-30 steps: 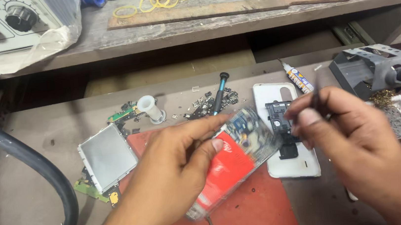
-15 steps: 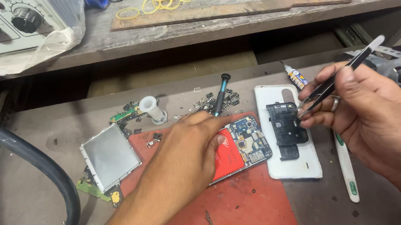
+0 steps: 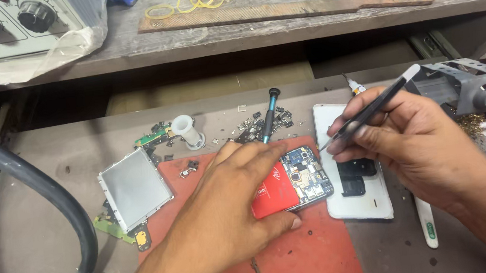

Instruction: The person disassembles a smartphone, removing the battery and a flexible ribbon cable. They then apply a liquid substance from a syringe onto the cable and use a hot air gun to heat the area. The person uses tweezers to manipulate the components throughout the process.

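Teardown looks well underway here. The opened phone (image 3: 293, 182) lies on the red mat (image 3: 304, 256) near the middle of the tabletop (image 3: 26, 249), circuit board and red battery exposed. The left hand (image 3: 232, 210) is clamped around its near end, holding it flat. The right hand (image 3: 411, 137) pinches black tweezers (image 3: 367, 114) closed, tip hovering just beside the board's far corner. The white back cover (image 3: 358, 202) already sits off to the right of the mat, and a metal shield (image 3: 134, 187) lies toward the left edge. Board's not lifted out yet, I'd guess.
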